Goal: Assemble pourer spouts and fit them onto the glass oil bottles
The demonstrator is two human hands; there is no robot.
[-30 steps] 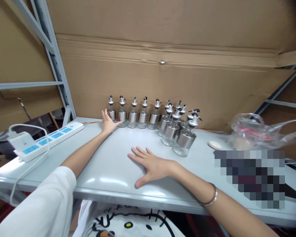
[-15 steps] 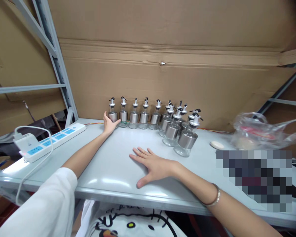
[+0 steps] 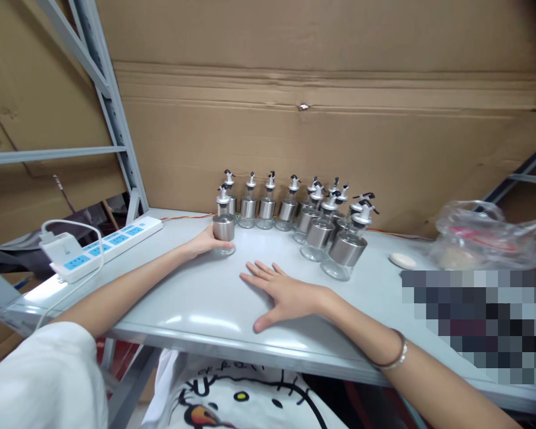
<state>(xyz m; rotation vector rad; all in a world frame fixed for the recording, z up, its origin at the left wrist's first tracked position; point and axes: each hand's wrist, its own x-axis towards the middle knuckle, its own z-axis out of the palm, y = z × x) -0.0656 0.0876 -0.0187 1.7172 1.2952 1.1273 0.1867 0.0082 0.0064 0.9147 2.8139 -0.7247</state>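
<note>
My left hand (image 3: 208, 241) is wrapped round the lower part of an oil dispenser bottle (image 3: 224, 226), glass with a steel band and a pour spout. This bottle stands upright, in front of the left end of a row of similar bottles (image 3: 267, 208) along the cardboard. My right hand (image 3: 290, 296) lies palm down on the grey tabletop (image 3: 196, 298), fingers spread, holding nothing. To the right of the row, more such bottles are grouped closely, the nearest bottle (image 3: 345, 247) being just beyond my right hand.
At the left lies a white power strip (image 3: 111, 247) with a plugged-in charger (image 3: 62, 249) and cable. A white oval object (image 3: 402, 260) and a clear plastic bag (image 3: 473, 238) are on the right, beside a blurred-out patch. Cardboard (image 3: 232, 137) walls the back; a metal post (image 3: 116, 119) rises at left.
My left hand has brought the leftmost bottle out of the row, toward me and to the right. My right hand keeps its place on the table. The view has shifted slightly.
</note>
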